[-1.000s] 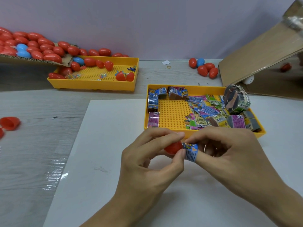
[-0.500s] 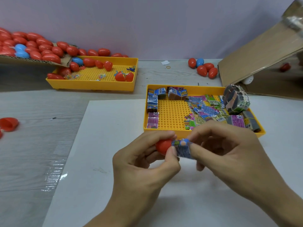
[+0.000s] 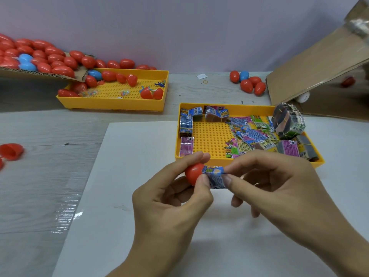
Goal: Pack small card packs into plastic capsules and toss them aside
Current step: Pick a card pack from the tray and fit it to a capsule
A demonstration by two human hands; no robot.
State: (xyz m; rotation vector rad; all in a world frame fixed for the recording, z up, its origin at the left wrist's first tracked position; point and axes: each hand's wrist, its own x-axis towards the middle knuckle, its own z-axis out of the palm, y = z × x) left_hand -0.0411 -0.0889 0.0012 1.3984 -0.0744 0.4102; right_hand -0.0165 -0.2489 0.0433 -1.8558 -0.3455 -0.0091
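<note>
Left hand [image 3: 171,198]: lower centre of frame; fingers clamped round a red capsule half [image 3: 194,173].
Right hand [image 3: 279,188]: lower right; thumb and forefinger pinch a blue card pack [image 3: 215,176].
Card pack: rolled, one end at the capsule half's mouth, just in front of the near tray.
Near tray [image 3: 211,136]: yellow, centre right, holding loose card packs.
Far tray [image 3: 111,102]: upper left on the table [image 3: 40,176], with red and blue capsules.

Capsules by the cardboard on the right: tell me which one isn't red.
The blue capsule, at the back of that cluster beside the red capsules. It is the only blue one there.
</note>
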